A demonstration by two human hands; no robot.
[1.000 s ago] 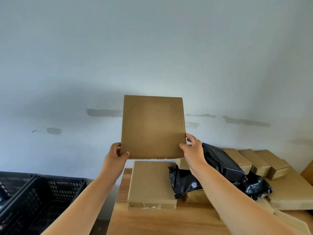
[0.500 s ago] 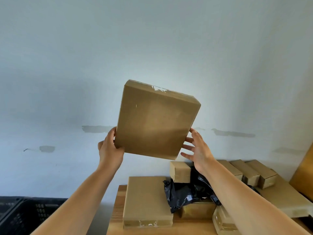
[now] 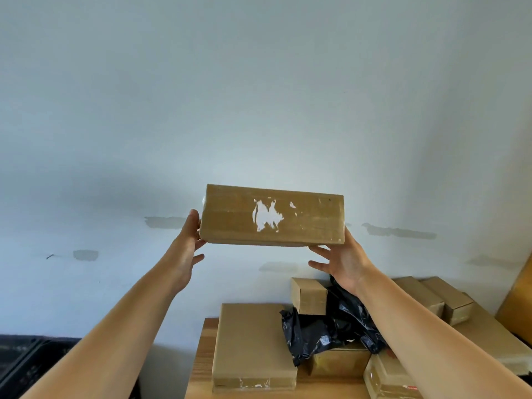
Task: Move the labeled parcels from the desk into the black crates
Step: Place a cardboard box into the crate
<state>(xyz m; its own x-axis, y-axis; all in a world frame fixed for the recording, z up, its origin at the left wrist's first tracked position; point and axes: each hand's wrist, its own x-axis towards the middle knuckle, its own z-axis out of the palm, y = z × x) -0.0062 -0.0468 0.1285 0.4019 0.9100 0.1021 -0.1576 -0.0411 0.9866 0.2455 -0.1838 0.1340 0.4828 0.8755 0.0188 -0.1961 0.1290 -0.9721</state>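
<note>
High in front of a pale wall, we hold a brown cardboard parcel [image 3: 272,216] in the air between our two bare hands, well above the wooden desk [image 3: 201,367]. We see its narrow taped side, which carries torn white scraps of a sticker near the middle. Our left hand [image 3: 188,246] presses against the parcel's left end, thumb up along the edge and fingers partly curled beneath the bottom corner. Our right hand [image 3: 344,262] is spread wide under the parcel's lower right corner, fingers straight and fanned out; the hand touches the box there, and we cannot tell how much of the palm meets it. Neither hand wraps fully around the parcel; it is braced between them.

Below on the desk lies a large flat cardboard box [image 3: 252,347] with tape along its near edge. Just to its right sits a crumpled black plastic bag [image 3: 322,332], draped over a lower box [image 3: 339,362] and touching a small upright box [image 3: 309,296] behind it. More cardboard boxes [image 3: 443,300] line up by the wall on the right, resting on a wide flat carton, partly hidden by our right forearm. At the lower left edge, beside the desk and lower down, we glimpse a black crate [image 3: 26,361] in shadow.
</note>
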